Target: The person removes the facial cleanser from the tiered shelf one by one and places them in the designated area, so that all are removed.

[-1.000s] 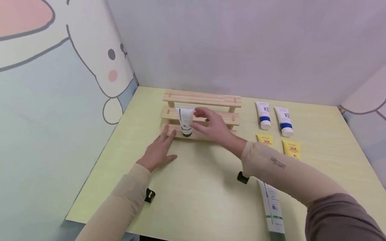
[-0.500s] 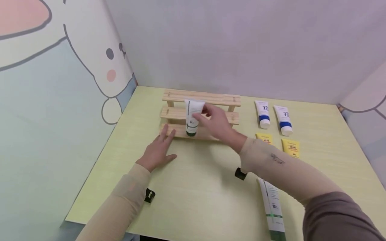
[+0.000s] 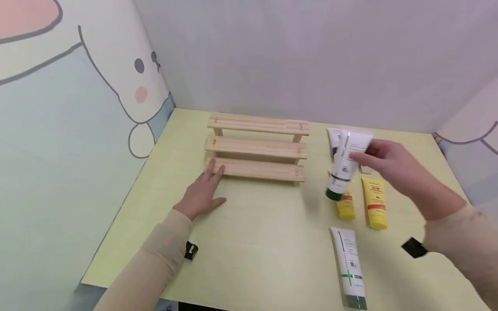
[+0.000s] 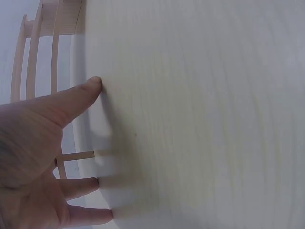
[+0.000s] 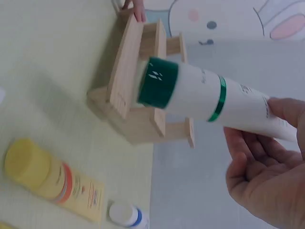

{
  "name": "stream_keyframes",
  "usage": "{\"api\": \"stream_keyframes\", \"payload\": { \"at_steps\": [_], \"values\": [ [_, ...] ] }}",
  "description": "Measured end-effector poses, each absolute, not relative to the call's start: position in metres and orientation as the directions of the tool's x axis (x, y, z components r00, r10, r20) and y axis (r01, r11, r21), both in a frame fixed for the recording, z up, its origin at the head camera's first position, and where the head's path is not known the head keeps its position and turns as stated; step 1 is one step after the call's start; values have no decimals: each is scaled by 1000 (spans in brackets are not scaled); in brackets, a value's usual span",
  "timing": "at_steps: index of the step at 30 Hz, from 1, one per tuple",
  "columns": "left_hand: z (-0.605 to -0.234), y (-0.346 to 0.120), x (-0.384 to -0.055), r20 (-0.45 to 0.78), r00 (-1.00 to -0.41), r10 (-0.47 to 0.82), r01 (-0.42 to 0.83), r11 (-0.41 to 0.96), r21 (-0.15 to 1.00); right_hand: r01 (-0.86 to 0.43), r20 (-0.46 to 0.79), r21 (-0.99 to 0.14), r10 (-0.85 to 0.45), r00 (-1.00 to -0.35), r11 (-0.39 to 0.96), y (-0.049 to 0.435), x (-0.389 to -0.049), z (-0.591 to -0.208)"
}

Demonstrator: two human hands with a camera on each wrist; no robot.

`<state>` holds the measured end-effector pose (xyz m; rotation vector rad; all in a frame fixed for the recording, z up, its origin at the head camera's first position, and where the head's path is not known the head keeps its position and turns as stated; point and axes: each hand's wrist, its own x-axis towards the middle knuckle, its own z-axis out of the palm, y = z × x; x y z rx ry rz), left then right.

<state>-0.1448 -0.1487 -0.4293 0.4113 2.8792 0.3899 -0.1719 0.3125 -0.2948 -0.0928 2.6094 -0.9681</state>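
Observation:
My right hand (image 3: 393, 168) pinches a white squeeze tube (image 3: 347, 160) with a dark green cap, held up over the right side of the table with the cap pointing down. In the right wrist view the thumb lies on one side of that tube (image 5: 209, 90), the fingers on the other. My left hand (image 3: 200, 190) is spread with straight fingers, its fingertips touching the lowest step at the left end of a three-step wooden rack (image 3: 254, 147). The left wrist view shows the left thumb (image 4: 81, 98) extended.
Two yellow tubes, one (image 3: 375, 203) in full view and one (image 3: 345, 207) partly covered, lie on the table (image 3: 264, 250). A blue-banded white tube (image 3: 334, 137) lies behind the held one. Another green-capped tube (image 3: 349, 263) lies near the front. A wall (image 3: 295, 60) stands behind.
My right hand has lifted the green-capped tube off the rack's lowest step and carried it right, over the yellow tubes. The left hand stays at the rack.

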Motion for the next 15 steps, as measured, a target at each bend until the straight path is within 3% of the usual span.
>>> {"api": "stream_keyframes", "payload": {
  "at_steps": [3, 7, 15],
  "values": [
    [-428, -150, -145, -165, -942, 294, 241, 929, 281, 31, -398, -586, -254, -882, 810, 349, -164, -300],
    [-427, -151, -145, -174, -939, 296, 240, 929, 281, 16, -529, -590, -372, -763, 807, 385, -151, -314],
    [-427, -150, -145, -183, -940, 288, 232, 933, 277, 202, -699, -647, -466, -542, 735, 422, -119, -355]
  ]
}}
